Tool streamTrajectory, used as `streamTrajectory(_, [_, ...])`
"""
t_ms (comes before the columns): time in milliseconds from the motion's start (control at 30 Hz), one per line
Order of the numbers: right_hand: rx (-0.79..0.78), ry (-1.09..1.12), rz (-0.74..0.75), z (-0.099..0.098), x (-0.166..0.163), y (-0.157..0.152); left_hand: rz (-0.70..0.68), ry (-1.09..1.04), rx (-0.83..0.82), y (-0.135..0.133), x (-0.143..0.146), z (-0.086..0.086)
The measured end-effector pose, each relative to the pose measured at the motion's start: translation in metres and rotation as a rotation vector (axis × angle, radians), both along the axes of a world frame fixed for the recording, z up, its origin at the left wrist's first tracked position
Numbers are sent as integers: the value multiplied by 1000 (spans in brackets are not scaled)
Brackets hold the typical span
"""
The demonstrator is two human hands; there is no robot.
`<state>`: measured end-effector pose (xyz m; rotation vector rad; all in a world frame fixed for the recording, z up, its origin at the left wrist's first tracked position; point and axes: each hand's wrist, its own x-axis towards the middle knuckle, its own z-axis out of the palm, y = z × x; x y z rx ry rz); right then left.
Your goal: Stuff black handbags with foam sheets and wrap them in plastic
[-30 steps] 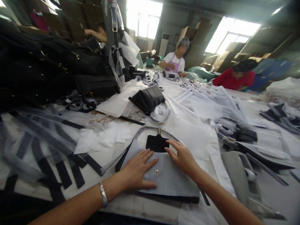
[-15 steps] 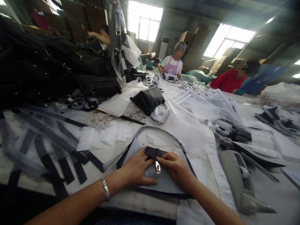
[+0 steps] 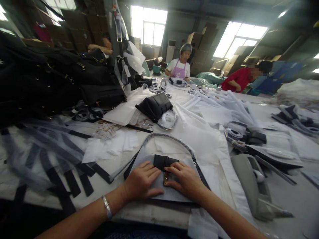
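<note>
A flat grey-wrapped bag (image 3: 174, 194) lies on the table in front of me, its wrapped handle (image 3: 171, 139) arching away from me. A black flap (image 3: 163, 161) with a gold metal clasp (image 3: 165, 177) is folded down over the bag's front. My left hand (image 3: 141, 181) lies flat on the bag, fingers stretched out beside the flap. My right hand (image 3: 183, 179) presses its fingertips on the flap at the clasp, fingers curled.
A pile of black bags (image 3: 50, 79) fills the left. Black straps in clear sleeves (image 3: 50, 156) lie at near left. Another black bag (image 3: 154, 106) sits mid-table among white paper (image 3: 214, 116). A grey bag part (image 3: 254, 182) lies at right. Three people work at the far end.
The black flap, which stood open pointing away, has been folded down over the bag's front. Both hands have drawn together onto the flap and clasp.
</note>
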<state>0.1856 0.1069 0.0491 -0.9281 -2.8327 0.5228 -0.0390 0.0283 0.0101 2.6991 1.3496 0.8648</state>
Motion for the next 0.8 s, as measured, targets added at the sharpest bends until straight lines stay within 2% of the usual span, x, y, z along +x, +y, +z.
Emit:
streamTrajectory(67, [9,-9,13,-1,0,1,-99,22,51,-4,0,1])
streamTrajectory(133, [20,-19,27,-1,0,1,-196,41,42,-4,1,4])
streamTrajectory(233, [21,-28,35,0,2,2,-271,51,4,-3,4,6])
streamTrajectory(400, [6,-15,48,-5,3,1,-284,64,-62,-5,6,9])
streamTrajectory(600, [113,-129,30,-13,-5,-2,-296,106,-179,-10,8,15])
streamTrajectory(800, [49,-83,21,-14,-2,0,-327,15,-89,-13,4,6])
